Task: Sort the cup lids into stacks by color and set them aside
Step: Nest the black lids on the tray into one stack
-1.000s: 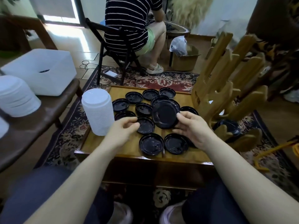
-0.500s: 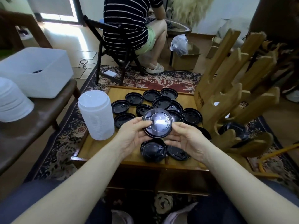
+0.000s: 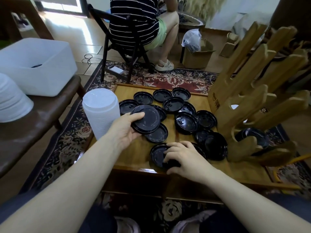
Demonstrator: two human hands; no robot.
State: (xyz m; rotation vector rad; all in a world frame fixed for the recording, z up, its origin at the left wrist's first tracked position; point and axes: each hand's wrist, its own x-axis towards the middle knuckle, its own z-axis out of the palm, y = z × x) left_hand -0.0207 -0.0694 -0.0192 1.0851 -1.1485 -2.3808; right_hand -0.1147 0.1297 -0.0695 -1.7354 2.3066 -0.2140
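Observation:
Several black cup lids (image 3: 186, 122) lie spread over the low wooden table (image 3: 134, 155). My left hand (image 3: 125, 130) holds one black lid (image 3: 146, 121) by its edge, raised a little above the others, thumb across its top. At the table's front edge my right hand (image 3: 183, 157) grips another black lid (image 3: 157, 153), with fingers curled over its right side. A tall stack of white lids (image 3: 101, 113) stands at the table's left edge, just left of my left hand.
A wooden cup rack (image 3: 252, 98) stands on the right, with a black lid pile (image 3: 217, 146) at its base. A white bin (image 3: 35, 66) and another white lid stack (image 3: 11, 100) sit on the bench to the left. A person sits on a chair (image 3: 127, 41) beyond the table.
Half a second ago both hands held one black lid. Now my left hand alone carries it leftward, and my right hand has dropped onto a lid at the front edge.

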